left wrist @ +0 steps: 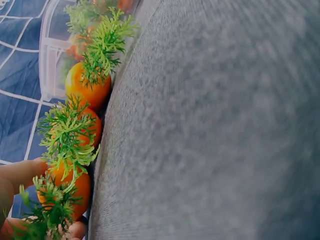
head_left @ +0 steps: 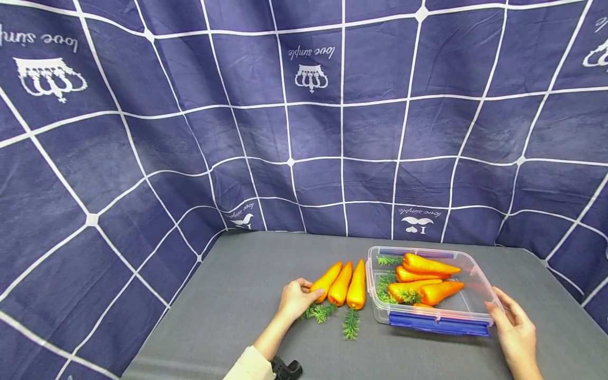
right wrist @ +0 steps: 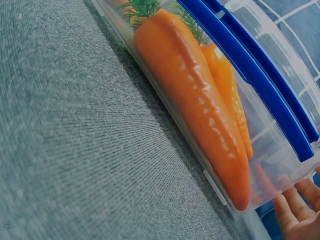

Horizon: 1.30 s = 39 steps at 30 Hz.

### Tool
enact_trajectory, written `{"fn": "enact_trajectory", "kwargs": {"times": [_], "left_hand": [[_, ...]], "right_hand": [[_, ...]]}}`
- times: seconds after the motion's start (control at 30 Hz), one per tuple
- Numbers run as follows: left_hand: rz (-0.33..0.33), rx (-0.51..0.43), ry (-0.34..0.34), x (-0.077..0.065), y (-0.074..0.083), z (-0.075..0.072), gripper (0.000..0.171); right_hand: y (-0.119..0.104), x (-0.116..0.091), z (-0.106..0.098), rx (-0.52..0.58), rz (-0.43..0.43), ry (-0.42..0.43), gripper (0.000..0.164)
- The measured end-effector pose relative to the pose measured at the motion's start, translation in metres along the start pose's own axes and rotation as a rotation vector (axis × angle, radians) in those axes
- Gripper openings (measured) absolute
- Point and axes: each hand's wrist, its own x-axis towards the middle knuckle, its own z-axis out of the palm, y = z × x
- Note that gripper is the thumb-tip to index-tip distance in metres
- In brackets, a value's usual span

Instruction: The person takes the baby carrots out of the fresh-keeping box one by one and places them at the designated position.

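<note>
Three orange carrots with green leafy tops lie side by side left of a clear plastic box. My left hand [head_left: 295, 301] pinches the leftmost carrot [head_left: 326, 279] near its leafy end, thumb on one side and fingers on the other. Beside it lie the middle carrot [head_left: 340, 285] and the right carrot [head_left: 356, 285]. My right hand [head_left: 515, 327] holds the right end of the plastic box [head_left: 463, 303], its thumb over the rim and its fingers against the outside wall. Several carrots [right wrist: 192, 95] lie inside the box, some partly covering others.
Blue locking flaps [head_left: 439, 323] run along the box's near side, with another at the far side. A grey cloth surface [head_left: 237, 295] lies under everything. Behind and to the left hangs a blue curtain [head_left: 313, 132] with white grid lines.
</note>
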Motion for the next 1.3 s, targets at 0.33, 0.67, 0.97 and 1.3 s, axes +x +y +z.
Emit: {"fn": "enact_trajectory", "kwargs": {"times": [0.33, 0.67, 0.97, 1.3], "left_hand": [[0.028, -0.017, -0.01, 0.005, 0.005, -0.004, 0.036], [0.037, -0.089, -0.038, 0.016, 0.023, -0.009, 0.039], [0.08, -0.111, -0.076, 0.026, 0.046, 0.0, 0.035], [0.139, -0.172, -0.115, 0.036, 0.085, 0.012, 0.033]], "right_hand": [[0.0, 0.0, 0.0, -0.007, 0.004, 0.004, 0.042], [0.001, 0.0, 0.0, -0.02, -0.018, 0.016, 0.042], [-0.001, 0.0, 0.0, -0.11, -0.001, 0.018, 0.041], [-0.002, 0.0, 0.001, -0.083, -0.024, 0.019, 0.04]]}}
